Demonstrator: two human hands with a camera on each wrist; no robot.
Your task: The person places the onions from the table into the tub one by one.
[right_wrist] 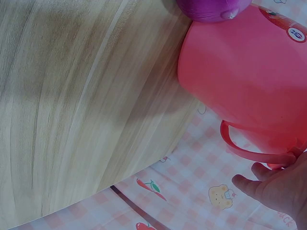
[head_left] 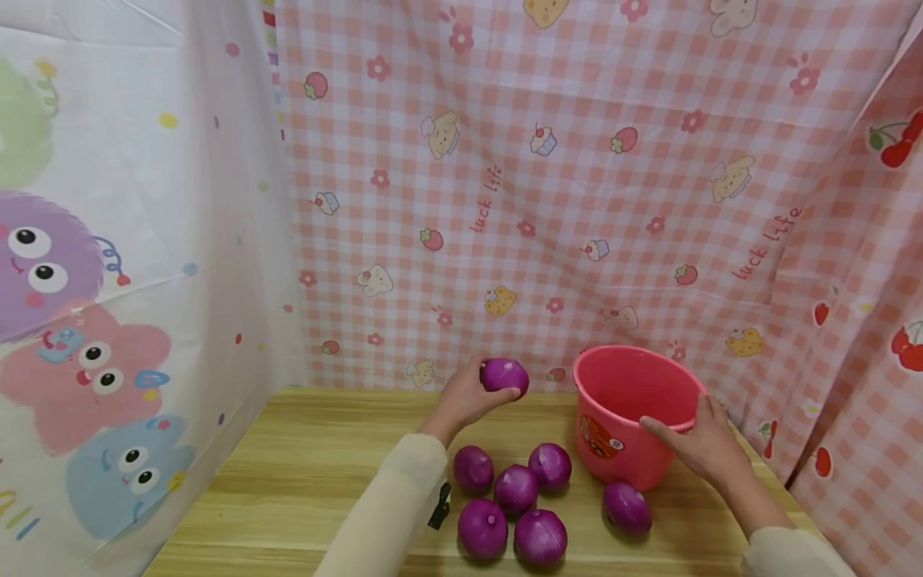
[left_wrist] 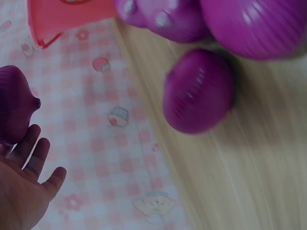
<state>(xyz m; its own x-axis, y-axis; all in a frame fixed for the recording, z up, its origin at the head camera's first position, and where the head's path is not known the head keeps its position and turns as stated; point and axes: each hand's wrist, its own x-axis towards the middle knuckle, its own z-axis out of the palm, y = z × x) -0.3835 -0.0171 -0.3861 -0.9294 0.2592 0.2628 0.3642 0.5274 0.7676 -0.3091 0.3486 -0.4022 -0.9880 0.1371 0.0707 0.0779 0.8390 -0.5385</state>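
My left hand point(head_left: 467, 398) holds a purple onion point(head_left: 507, 377) in the air above the table, left of the bucket. In the left wrist view this onion point(left_wrist: 14, 104) lies against the fingers, part of it cut off by the frame edge. My right hand point(head_left: 703, 441) grips the right side of the pink bucket point(head_left: 623, 437) at its rim, the thumb in front. The right wrist view shows the fingers point(right_wrist: 249, 186) beside the bucket's handle point(right_wrist: 254, 154). As far as the head view shows, the bucket's inside is bare; its bottom is hidden.
Several onions point(head_left: 515, 489) are grouped on the wooden table point(head_left: 303, 473), left of the bucket. One more onion point(head_left: 627, 509) lies in front of the bucket, close to its base. A checked pink curtain point(head_left: 469, 200) hangs behind, and a white printed curtain point(head_left: 209, 240) at left.
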